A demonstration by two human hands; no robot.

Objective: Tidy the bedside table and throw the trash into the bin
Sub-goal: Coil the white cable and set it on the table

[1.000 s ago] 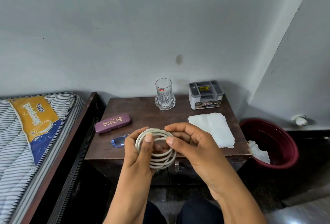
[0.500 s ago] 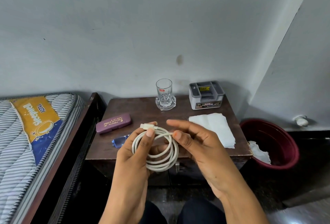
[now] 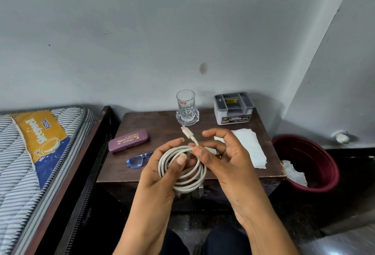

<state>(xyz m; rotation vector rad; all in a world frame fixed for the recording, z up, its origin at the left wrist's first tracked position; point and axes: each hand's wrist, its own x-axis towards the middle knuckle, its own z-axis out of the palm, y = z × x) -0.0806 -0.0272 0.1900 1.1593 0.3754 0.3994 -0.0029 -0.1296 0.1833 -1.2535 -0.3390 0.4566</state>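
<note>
A white cable (image 3: 188,181) is coiled into a loop above the front edge of the dark wooden bedside table (image 3: 162,124). My left hand (image 3: 164,165) grips the coil, thumb pressed on the loops. My right hand (image 3: 221,151) pinches the cable's free end, whose white plug sticks up toward the glass. On the table lie a purple glasses case (image 3: 128,140), blue-framed glasses (image 3: 138,161) partly hidden by my left hand, and a white tissue (image 3: 249,147). A dark red bin (image 3: 316,153) with crumpled white paper (image 3: 294,173) inside stands on the floor to the right.
A clear glass (image 3: 185,104) on a glass coaster and a grey organiser box (image 3: 233,107) stand at the table's back. A bed with a striped mattress (image 3: 30,153) flanks the left side. Walls close in behind and on the right.
The free end with its plug has come loose from the coil and now points upward. My right hand shifted from holding the loops to pinching that end.
</note>
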